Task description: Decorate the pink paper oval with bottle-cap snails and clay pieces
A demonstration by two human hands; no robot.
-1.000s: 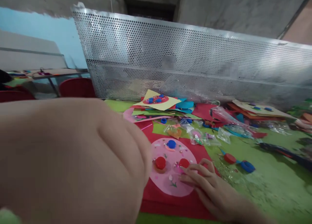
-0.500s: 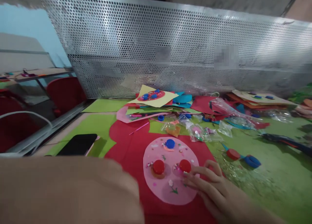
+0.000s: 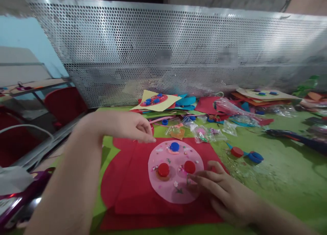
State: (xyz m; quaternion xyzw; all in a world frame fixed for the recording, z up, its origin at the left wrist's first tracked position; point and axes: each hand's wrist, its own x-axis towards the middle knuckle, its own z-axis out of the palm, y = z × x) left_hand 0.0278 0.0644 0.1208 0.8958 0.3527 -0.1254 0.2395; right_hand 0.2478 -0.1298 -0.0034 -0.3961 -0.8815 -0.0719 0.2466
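A pink paper oval (image 3: 170,190) lies on red paper (image 3: 130,184), decorated with a blue cap (image 3: 174,146), two red caps (image 3: 189,167) and small flowers. My right hand (image 3: 222,187) rests at the oval's lower right edge, fingers spread, fingertips just below the right red cap. Above the red paper, at the oval's upper left, hovers my left hand (image 3: 133,126). Its fingers are bent together with the tips pointing right; whether anything small is between them is hidden.
Small plastic packets (image 3: 201,132) lie behind the oval, before stacked coloured papers (image 3: 163,104). Blue-handled scissors (image 3: 255,156) and a dark tool (image 3: 293,136) are at right. A shiny purple object (image 3: 28,201) sits at lower left. A perforated metal panel (image 3: 143,41) stands behind.
My left hand has moved from the near left foreground forward to the oval's upper left, its forearm now covering where the phone lay. My right hand stays by the oval. The view has shifted slightly.
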